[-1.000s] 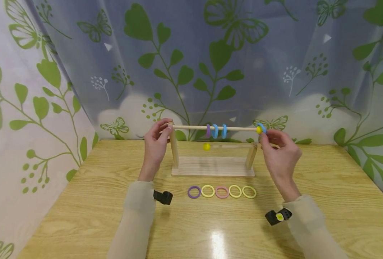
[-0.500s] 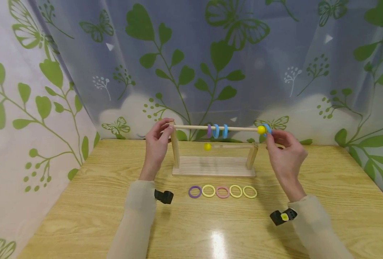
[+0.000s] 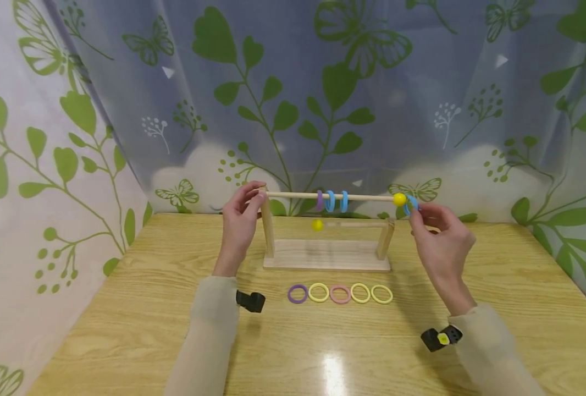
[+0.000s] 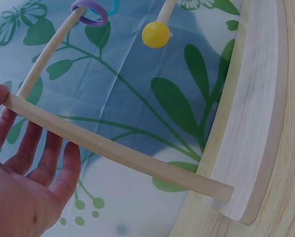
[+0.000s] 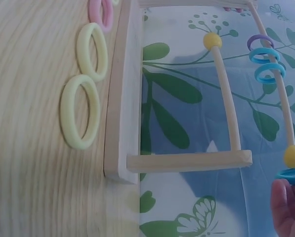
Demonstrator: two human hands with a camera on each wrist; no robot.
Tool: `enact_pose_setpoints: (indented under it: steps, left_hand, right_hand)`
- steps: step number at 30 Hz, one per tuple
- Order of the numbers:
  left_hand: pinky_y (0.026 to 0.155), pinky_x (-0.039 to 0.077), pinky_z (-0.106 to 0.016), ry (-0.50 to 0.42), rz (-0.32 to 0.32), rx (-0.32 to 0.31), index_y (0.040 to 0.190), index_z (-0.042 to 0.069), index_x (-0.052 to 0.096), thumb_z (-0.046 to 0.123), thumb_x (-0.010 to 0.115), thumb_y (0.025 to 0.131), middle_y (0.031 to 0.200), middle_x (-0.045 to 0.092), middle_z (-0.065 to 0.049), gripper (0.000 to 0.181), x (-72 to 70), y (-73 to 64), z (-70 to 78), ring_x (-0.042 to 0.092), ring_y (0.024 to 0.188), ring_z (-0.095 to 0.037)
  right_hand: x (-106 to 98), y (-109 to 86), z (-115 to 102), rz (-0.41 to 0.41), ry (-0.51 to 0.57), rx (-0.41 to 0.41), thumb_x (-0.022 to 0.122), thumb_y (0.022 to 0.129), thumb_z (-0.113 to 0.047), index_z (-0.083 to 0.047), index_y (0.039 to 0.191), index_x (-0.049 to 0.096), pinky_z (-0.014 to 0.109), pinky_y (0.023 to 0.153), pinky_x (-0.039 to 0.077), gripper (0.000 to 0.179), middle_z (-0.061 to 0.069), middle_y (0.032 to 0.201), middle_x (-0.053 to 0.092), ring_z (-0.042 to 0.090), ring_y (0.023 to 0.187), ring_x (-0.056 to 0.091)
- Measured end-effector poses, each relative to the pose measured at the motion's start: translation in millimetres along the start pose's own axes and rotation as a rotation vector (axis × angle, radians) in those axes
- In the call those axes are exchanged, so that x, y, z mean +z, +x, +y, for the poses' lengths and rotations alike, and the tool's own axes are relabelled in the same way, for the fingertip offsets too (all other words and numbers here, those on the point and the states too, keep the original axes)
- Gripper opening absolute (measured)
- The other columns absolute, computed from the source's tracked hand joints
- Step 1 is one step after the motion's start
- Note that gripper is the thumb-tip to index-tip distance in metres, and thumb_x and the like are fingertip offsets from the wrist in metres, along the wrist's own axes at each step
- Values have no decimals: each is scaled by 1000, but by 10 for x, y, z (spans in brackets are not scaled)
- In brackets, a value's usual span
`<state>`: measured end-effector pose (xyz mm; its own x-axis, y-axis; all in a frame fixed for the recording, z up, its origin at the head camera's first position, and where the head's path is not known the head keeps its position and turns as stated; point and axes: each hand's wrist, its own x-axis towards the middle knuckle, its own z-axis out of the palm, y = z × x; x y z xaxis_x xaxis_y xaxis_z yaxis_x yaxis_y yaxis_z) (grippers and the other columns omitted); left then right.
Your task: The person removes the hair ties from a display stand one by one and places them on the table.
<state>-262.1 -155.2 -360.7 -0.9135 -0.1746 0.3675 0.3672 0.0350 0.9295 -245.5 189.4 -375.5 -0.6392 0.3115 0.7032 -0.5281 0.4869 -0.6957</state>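
My left hand [image 3: 241,217] grips the top of the left post [image 4: 112,150] of a wooden stand [image 3: 325,256], thumb on one side and fingers on the other. From that post a long upper rod [image 3: 372,197] runs right to a yellow ball [image 3: 399,199] at its free end. One purple ring [image 3: 320,201] and two blue rings [image 3: 330,201] hang around the rod's middle. My right hand [image 3: 443,236] pinches another blue ring [image 5: 289,176] between thumb and fingers, just past the ball's outer end.
A lower rod [image 5: 226,94] with its own yellow ball [image 3: 317,224] reaches left from the short right post [image 3: 385,240]. Before the stand, a purple ring [image 3: 298,293], a pink ring [image 3: 340,293] and several yellow rings [image 3: 382,293] lie in a row on the wooden table [image 3: 174,330].
My right hand has moved to the right with the blue ring, which went from around the yellow ball to beyond its outer end. My left hand stays on the post.
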Motion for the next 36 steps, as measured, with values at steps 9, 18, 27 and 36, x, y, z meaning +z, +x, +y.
enact_pose_setpoints:
  steps: [9, 18, 27, 36]
  left_hand:
    - [88, 58, -32, -7, -2, 1, 129, 6, 65, 19, 59, 104, 122, 67, -12, 29, 4, 5, -3, 66, 107, -29]
    - [84, 58, -25, -11, -1, 3, 129, 7, 66, 20, 59, 104, 121, 67, -12, 29, 3, 8, -12, 65, 110, -35]
    - [83, 59, -26, -4, 7, 2, 128, 9, 67, 20, 60, 104, 121, 68, -13, 28, -3, 12, 2, 66, 106, -31]
    - [84, 58, -26, 1, 8, -4, 128, 7, 66, 21, 60, 104, 121, 68, -12, 29, -1, 21, -8, 66, 109, -34]
  right_hand:
    - [-75, -37, -11, -27, -20, 10, 75, 90, -6, 0, 103, 76, 5, 60, 50, 15, 21, 92, 76, -14, 71, 64]
    - [-136, -84, 4, -69, -50, 0, 74, 89, -4, 3, 102, 75, 4, 60, 50, 14, 23, 91, 75, -17, 71, 63]
    - [-145, -157, 30, -129, -54, 8, 76, 88, -3, 0, 99, 77, 6, 58, 51, 12, 12, 86, 76, -16, 68, 64]
    - [-102, -255, 24, -213, -37, -1, 75, 88, 1, 1, 98, 77, 6, 57, 50, 11, 20, 87, 76, -18, 69, 62]
